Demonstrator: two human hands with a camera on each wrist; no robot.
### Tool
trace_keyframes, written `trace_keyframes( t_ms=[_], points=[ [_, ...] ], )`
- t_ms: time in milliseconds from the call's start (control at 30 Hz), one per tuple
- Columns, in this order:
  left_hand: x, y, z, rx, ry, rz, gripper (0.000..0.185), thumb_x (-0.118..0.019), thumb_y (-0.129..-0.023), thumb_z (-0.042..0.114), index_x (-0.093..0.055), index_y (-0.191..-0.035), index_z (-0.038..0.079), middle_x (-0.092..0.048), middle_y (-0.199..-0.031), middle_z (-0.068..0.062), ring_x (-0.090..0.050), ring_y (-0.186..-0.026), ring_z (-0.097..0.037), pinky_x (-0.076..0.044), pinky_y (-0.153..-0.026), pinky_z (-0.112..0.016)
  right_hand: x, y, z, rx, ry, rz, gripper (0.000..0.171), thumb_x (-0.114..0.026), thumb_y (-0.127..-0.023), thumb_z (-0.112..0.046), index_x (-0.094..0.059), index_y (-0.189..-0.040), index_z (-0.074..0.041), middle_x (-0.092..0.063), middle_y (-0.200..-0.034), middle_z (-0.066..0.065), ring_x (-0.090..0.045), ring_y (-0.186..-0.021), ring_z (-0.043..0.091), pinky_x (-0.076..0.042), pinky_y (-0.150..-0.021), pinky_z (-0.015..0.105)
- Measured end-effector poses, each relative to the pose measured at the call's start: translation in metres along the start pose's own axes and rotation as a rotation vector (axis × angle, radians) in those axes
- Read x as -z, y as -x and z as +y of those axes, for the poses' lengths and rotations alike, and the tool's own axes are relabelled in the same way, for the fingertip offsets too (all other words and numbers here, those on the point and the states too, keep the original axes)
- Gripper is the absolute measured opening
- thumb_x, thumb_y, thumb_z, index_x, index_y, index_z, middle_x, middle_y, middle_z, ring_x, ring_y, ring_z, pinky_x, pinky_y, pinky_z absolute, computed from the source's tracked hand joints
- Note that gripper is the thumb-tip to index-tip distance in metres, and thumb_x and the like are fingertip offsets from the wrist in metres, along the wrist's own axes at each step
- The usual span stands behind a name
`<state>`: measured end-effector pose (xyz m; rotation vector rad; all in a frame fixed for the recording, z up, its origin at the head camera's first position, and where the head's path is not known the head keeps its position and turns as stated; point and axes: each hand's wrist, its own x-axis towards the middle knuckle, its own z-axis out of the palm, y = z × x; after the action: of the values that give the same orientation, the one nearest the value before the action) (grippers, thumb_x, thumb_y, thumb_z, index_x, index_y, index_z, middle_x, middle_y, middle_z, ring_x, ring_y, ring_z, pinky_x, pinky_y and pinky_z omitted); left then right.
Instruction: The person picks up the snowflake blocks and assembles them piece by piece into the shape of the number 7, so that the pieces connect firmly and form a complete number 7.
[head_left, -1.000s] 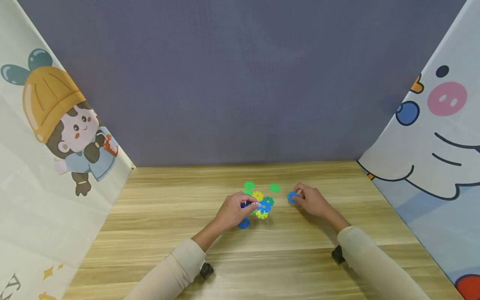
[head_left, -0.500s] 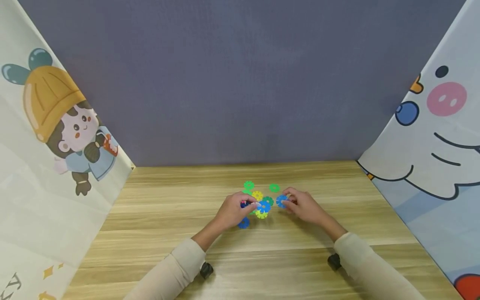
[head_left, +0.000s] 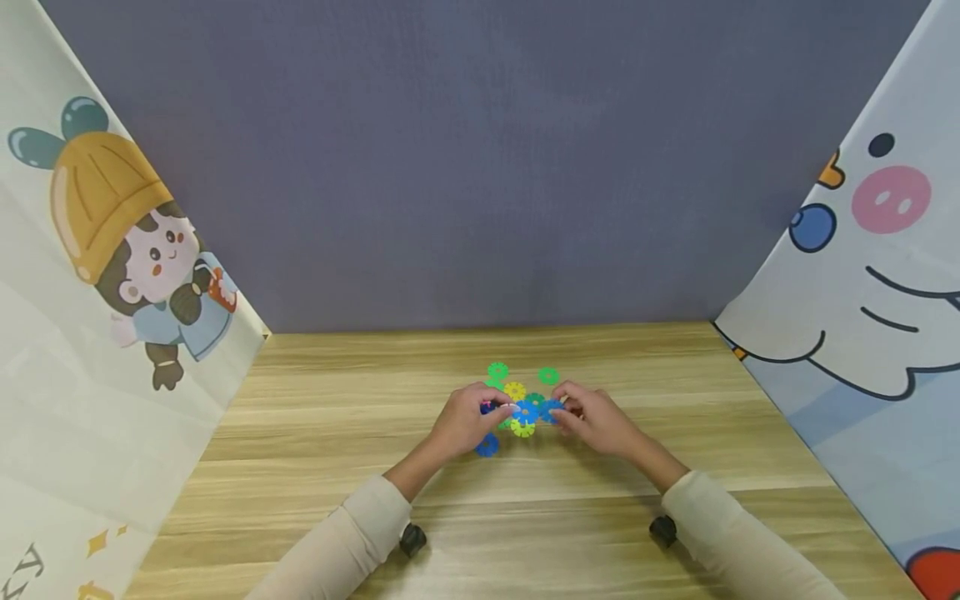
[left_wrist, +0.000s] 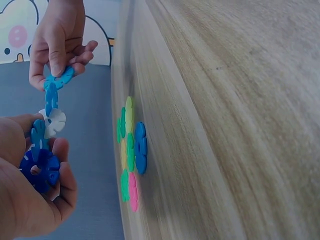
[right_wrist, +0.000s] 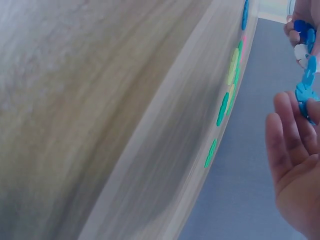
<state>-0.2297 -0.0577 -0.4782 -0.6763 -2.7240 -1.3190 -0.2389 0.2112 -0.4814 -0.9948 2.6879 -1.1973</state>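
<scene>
My left hand (head_left: 467,421) grips a short chain of slotted snowflake discs above the table. In the left wrist view, the chain has a dark blue disc (left_wrist: 45,176) by the palm, a white disc (left_wrist: 56,123) and a light blue disc (left_wrist: 51,99) at its far end. Between thumb and fingers, my right hand (head_left: 603,423) pinches another light blue disc (left_wrist: 61,78). Its edge meets the chain's end disc in both wrist views. Part of the chain is hidden behind the left fingers in the head view.
On the wooden table (head_left: 480,525), loose discs lie below the hands: a blue disc (head_left: 487,446) nearest, a yellow-green disc (head_left: 522,430), a yellow disc (head_left: 514,389), several green ones and a pink disc (left_wrist: 133,191). A grey panel (head_left: 480,167) rises behind, with printed sheets at both sides.
My right hand has moved left with its light blue disc, bringing it against the end of the chain. The left hand has stayed in place, still gripping the chain.
</scene>
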Motion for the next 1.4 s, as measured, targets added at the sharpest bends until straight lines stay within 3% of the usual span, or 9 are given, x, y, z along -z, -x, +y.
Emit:
trace_keyframes(
  t_ms=[333,533,767,1100,1267,1400],
  points=[
    [-0.001,-0.002,0.001,-0.011,-0.004,0.012,0.015,-0.071,-0.097,0.032,-0.079,-0.101,0.021,-0.069,-0.093,0.007,-0.058,-0.080,-0.006,-0.051,-0.070,-0.024,-0.004,-0.001,0.001,0.030,0.074,0.020,0.012,-0.064,-0.101,-0.013,-0.059,-0.111,-0.010,-0.077,-0.084,0.013,-0.071,-0.066,0.019,-0.053,-0.054,0.021],
    [-0.002,-0.002,0.002,0.007,0.011,0.015,0.015,-0.071,-0.097,0.032,-0.080,-0.100,0.021,-0.071,-0.095,0.007,-0.060,-0.081,-0.005,-0.052,-0.071,-0.024,-0.006,-0.001,-0.002,0.076,0.138,0.046,0.012,-0.065,-0.100,-0.011,-0.058,-0.109,-0.011,-0.075,-0.077,0.010,-0.063,-0.059,0.003,-0.049,-0.050,0.018],
    [-0.003,-0.006,0.006,0.007,0.047,0.053,0.017,-0.071,-0.097,0.032,-0.080,-0.100,0.017,-0.071,-0.094,0.002,-0.058,-0.078,-0.007,-0.050,-0.067,-0.022,-0.008,-0.003,-0.003,0.128,0.165,0.137,0.007,-0.066,-0.098,-0.008,-0.062,-0.103,-0.011,-0.071,-0.076,0.006,-0.065,-0.058,0.007,-0.050,-0.051,0.017],
    [-0.006,-0.006,0.008,0.032,0.047,0.060,0.018,-0.071,-0.096,0.032,-0.080,-0.099,0.017,-0.071,-0.095,0.002,-0.059,-0.081,-0.008,-0.049,-0.069,-0.023,-0.013,-0.009,-0.003,0.195,0.245,0.214,0.011,-0.071,-0.094,-0.005,-0.064,-0.100,-0.012,-0.068,-0.069,0.001,-0.055,-0.058,-0.006,-0.047,-0.051,0.015],
    [-0.004,-0.006,0.006,0.027,0.055,0.033,0.017,-0.071,-0.097,0.031,-0.079,-0.100,0.016,-0.072,-0.097,0.001,-0.059,-0.082,-0.008,-0.050,-0.070,-0.022,-0.015,-0.010,-0.003,0.184,0.241,0.218,0.011,-0.070,-0.095,-0.004,-0.064,-0.100,-0.012,-0.067,-0.069,0.000,-0.055,-0.058,-0.005,-0.047,-0.051,0.015],
    [0.003,-0.005,0.003,0.021,0.035,-0.037,0.014,-0.070,-0.098,0.030,-0.077,-0.099,0.019,-0.072,-0.096,0.004,-0.061,-0.081,-0.007,-0.052,-0.070,-0.023,-0.016,-0.012,-0.004,0.137,0.224,0.146,0.010,-0.068,-0.098,-0.008,-0.063,-0.105,-0.013,-0.071,-0.075,0.004,-0.059,-0.061,-0.003,-0.049,-0.053,0.016]
  ],
)
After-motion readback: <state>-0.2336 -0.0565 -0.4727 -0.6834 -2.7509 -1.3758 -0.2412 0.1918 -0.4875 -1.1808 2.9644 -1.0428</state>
